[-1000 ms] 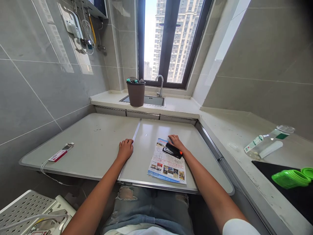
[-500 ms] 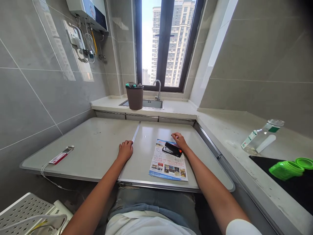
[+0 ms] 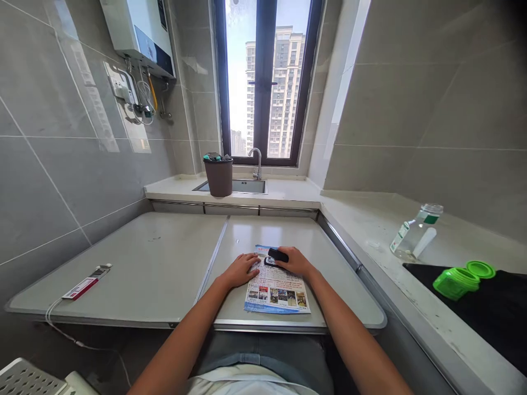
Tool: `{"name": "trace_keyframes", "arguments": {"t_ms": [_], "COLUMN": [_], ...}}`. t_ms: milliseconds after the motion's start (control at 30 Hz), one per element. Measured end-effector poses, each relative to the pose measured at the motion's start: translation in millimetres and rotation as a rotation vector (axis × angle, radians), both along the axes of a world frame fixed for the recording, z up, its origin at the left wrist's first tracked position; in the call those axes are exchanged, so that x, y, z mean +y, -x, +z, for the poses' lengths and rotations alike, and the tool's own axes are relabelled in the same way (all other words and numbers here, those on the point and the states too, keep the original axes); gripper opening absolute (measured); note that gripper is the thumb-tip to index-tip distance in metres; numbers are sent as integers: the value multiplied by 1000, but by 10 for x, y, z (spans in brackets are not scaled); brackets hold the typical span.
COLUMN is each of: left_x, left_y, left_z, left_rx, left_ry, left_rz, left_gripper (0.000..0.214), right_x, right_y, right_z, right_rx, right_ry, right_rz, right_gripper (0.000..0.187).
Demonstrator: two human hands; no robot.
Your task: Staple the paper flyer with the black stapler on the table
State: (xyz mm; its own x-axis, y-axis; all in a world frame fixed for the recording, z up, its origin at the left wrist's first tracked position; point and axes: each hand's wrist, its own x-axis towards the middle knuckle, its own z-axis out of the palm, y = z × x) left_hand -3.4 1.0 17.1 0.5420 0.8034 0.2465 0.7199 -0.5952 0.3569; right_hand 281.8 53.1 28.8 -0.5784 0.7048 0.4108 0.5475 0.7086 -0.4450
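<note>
A printed paper sheet (image 3: 275, 297) with a row of small pictures lies on the right half of the white folding table. On its upper part sits a black stapler (image 3: 278, 255). My right hand (image 3: 297, 260) has closed around the stapler's right end and covers that part of it. My left hand (image 3: 242, 270) rests at the sheet's left edge, palm down, fingers stretched toward the stapler and apart from it. Nothing shows in its fingers.
The table (image 3: 156, 263) has a seam down its middle. At left lies a white-and-red device with a cable (image 3: 85, 283). A brown bin (image 3: 219, 177) stands by the sink (image 3: 247, 187). A clear jar (image 3: 415, 233) and a green container (image 3: 456, 282) are on the right counter.
My left hand has moved right, from the table seam to the sheet's edge. My right hand has come onto the stapler and closed on it. The view has tilted up and shifted right.
</note>
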Motion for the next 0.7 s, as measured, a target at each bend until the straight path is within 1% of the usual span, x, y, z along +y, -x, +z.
{"name": "trace_keyframes", "arguments": {"t_ms": [100, 167, 233, 333, 500, 633, 700], "left_x": [-22, -36, -47, -63, -94, -106, -100], "left_y": [39, 59, 69, 75, 64, 63, 88], "left_z": [-16, -13, -9, -5, 19, 58, 66], "left_rx": [5, 5, 0, -25, -38, -22, -13], "left_ry": [-65, -85, -100, -133, -119, -105, -98], "left_rz": [63, 97, 109, 110, 126, 229, 267], "left_gripper": [38, 36, 34, 35, 32, 33, 31], "right_x": [-35, -66, -94, -123, -136, -104, -69], "right_y": [112, 208, 294, 372, 409, 371, 308], "right_z": [-5, -6, -15, -55, -117, -73, -35], "right_rx": [69, 62, 38, 42, 58, 103, 145], "right_ry": [-53, -83, -97, -87, -42, 10, 10], "right_rz": [39, 80, 113, 128, 131, 154, 142], "right_gripper": [32, 36, 38, 38, 40, 41, 36]}}
